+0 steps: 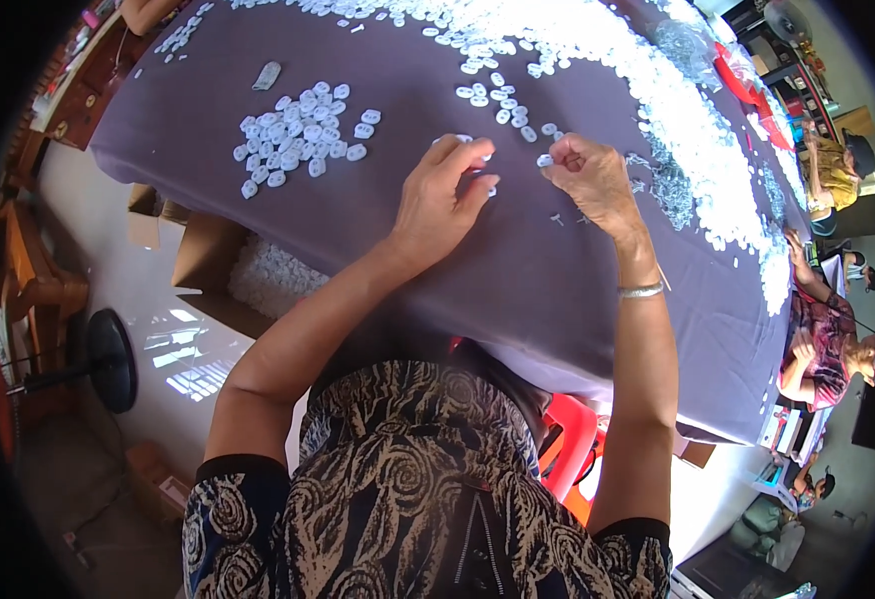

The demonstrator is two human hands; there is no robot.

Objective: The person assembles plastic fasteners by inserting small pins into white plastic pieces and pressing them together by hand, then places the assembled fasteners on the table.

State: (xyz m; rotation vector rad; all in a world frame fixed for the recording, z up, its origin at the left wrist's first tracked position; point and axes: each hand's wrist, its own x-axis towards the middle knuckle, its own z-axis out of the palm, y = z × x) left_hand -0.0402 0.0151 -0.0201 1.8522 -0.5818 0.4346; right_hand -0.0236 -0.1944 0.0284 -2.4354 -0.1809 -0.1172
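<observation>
My left hand (444,195) hovers over the purple-grey cloth of the table, fingers curled and thumb apart from them. Small white oval pieces (492,192) show at its fingertips; whether it touches them is hard to see. To its right, my right hand (594,185) is closed in a pinch, with a white oval piece (544,160) at its fingertips. Just beyond both hands lies a loose group of white oval pieces (503,104). Left of my left hand is a heap of the same pieces (297,132), their faces marked with small holes.
A large spread of white pieces (597,35) covers the far and right table. Small metal screws (672,190) lie in a pile by my right hand. A cardboard box (213,260) of white pieces stands below the table edge. Another person (827,344) sits at the right.
</observation>
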